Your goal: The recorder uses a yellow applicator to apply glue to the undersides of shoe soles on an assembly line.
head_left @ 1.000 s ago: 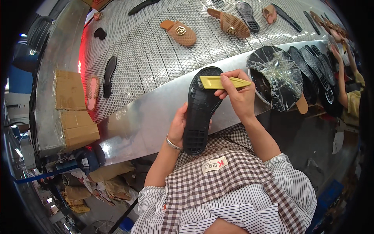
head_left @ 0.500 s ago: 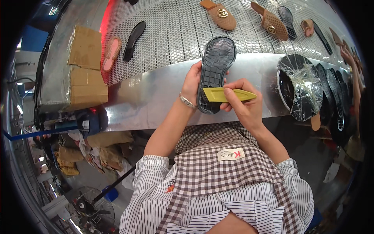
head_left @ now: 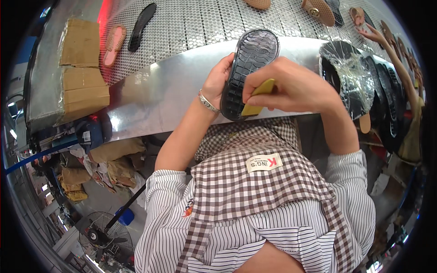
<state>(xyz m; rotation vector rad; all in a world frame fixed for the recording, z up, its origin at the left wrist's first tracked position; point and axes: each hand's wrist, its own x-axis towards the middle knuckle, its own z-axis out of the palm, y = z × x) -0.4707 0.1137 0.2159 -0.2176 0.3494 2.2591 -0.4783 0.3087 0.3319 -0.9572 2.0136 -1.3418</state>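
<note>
Over the bench, the left hand grips the black sole while the right hand pinches a yellow tool, which could slip and scratch it if the tip, hard to make out, skews.

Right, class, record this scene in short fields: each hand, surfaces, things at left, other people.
Left hand: grips a black shoe sole along its left side
Right hand: pinches a yellow tool over the sole's near end
Surfaces: smooth metal ledge, mesh belt beyond it
At left: pink-lined sandal, another black sole, cardboard
Other people: co-worker's hand, upper right
</note>
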